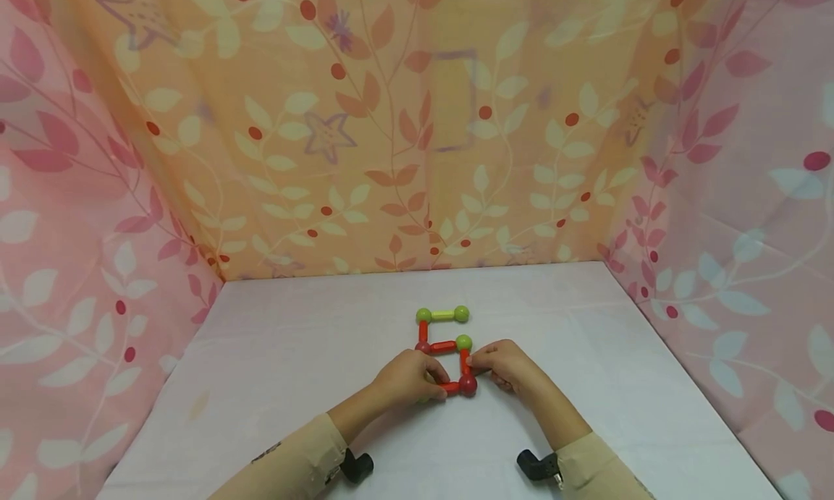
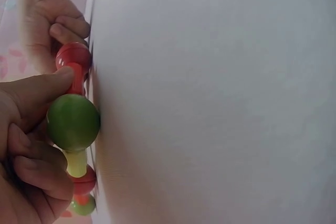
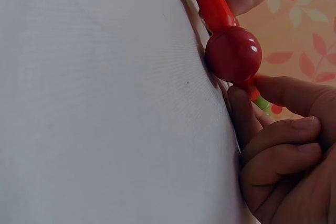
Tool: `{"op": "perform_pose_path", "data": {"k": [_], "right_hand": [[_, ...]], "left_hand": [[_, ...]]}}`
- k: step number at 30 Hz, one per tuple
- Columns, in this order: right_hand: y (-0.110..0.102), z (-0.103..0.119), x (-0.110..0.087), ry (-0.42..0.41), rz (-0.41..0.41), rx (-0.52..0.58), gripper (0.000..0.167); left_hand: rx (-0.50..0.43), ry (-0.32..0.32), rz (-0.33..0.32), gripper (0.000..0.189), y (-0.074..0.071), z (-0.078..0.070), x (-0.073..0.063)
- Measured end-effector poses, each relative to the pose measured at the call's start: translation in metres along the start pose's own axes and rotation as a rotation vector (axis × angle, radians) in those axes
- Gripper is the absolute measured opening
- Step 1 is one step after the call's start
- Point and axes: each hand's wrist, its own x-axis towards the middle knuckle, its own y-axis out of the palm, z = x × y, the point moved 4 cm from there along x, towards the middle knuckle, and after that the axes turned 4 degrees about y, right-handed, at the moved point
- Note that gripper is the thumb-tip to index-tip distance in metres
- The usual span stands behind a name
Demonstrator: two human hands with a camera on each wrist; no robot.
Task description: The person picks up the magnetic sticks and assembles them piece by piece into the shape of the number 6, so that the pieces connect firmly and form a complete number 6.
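A chain of toy rods and balls lies on the white table, with a green ball (image 1: 461, 313) and a yellow-green rod (image 1: 443, 315) at its far end. My left hand (image 1: 405, 377) pinches the near red rod (image 1: 451, 388), between a dark red ball (image 1: 468, 385) and a green ball (image 2: 73, 123) that my hand hides in the head view. With thumb and index finger, my right hand (image 1: 511, 365) pinches the right-side red rod (image 1: 465, 361), which joins that red ball to another green ball (image 1: 464, 342). Part of the left side is hidden behind my left hand.
The white cloth-covered table (image 1: 274, 326) surrounds the toy. Patterned orange cloth (image 1: 391, 124) hangs behind it, and pink cloth walls (image 1: 72, 268) stand at both sides. Black wrist mounts (image 1: 537, 465) stick out from both sleeves.
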Motion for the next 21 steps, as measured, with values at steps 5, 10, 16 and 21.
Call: {"op": "perform_pose_path", "data": {"k": [5,10,16,21], "right_hand": [[-0.0001,0.0019,-0.0018,-0.014,0.005,-0.022,0.022],[-0.0025,0.0077,-0.0006,-0.026,-0.018,-0.073,0.021],[-0.0045,0.0086,0.0034,-0.064,-0.03,-0.166,0.02],[-0.0034,0.0074,0.0034,-0.097,-0.013,-0.226,0.017]], "left_hand": [[0.053,0.034,0.002,0.017,-0.0008,-0.0012,-0.0009],[0.069,0.037,-0.007,0.018,-0.0035,-0.002,0.001],[0.061,0.023,0.005,0.017,-0.0035,-0.0017,0.0018],[0.059,0.019,0.019,0.018,-0.0019,-0.0008,-0.0017]]}}
